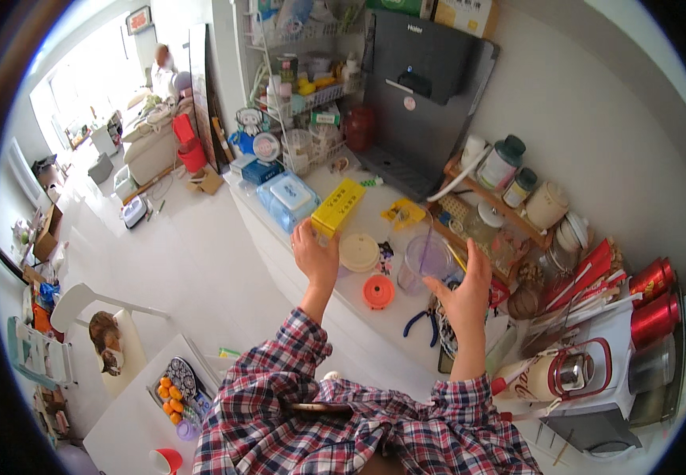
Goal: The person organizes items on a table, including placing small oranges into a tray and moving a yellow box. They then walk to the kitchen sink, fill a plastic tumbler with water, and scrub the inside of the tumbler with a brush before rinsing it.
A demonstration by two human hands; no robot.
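"What is the left hand [317, 257] doing?"

"It grasps the near end of a yellow rectangular carton [338, 207] between thumb and fingers, so the carton juts forward beyond it, above the counter [397, 318]."

"And the right hand [467, 297]?"

"Released, with thumb and fingers spread wide. A clear plastic cup with a purple straw [424, 257] stands just left of it (whether the thumb touches the cup, I can't tell)."

"Anything between the hands?"

"A round cream lid [360, 252] sits just right of the left hand. Nearer the person is an orange-red round piece [378, 292] with a dark centre."

"What about the pliers?"

"The blue-handled pliers [433, 326] lie just left of the right wrist."

"And farther out?"

"A blue pack of wipes [288, 198] lies forward of the left hand, on the carton's left. A crumpled yellow wrapper [403, 214] lies beyond the cup, forward and left of the right hand. A wooden rack [509, 207] with jars stands forward and right of that hand."
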